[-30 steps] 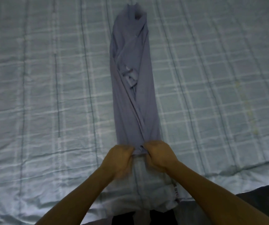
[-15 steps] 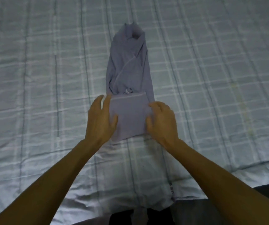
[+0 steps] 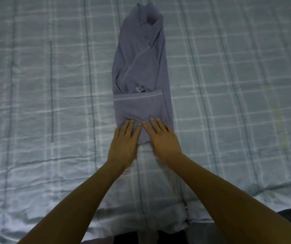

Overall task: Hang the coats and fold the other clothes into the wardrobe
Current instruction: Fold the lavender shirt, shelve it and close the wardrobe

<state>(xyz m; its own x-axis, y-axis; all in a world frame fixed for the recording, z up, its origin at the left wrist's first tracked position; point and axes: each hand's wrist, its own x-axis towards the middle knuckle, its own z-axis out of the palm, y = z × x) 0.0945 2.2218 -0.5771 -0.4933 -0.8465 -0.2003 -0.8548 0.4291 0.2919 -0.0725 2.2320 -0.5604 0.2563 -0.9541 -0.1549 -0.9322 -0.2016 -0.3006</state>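
- Folding step: the grey garment [image 3: 141,71] lies lengthwise on the bed [image 3: 53,103], its near end doubled toward 12 o'clock.
- The left grip [image 3: 123,143] and right grip [image 3: 162,138], fingers straight, press flat on the fold's 6 o'clock edge.
- Next, probably another fold toward 12 o'clock.

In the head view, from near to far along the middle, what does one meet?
Checked bedcover → left hand and right hand, side by side on the folded end of the garment → pale hem stripe → small white tag → collar.
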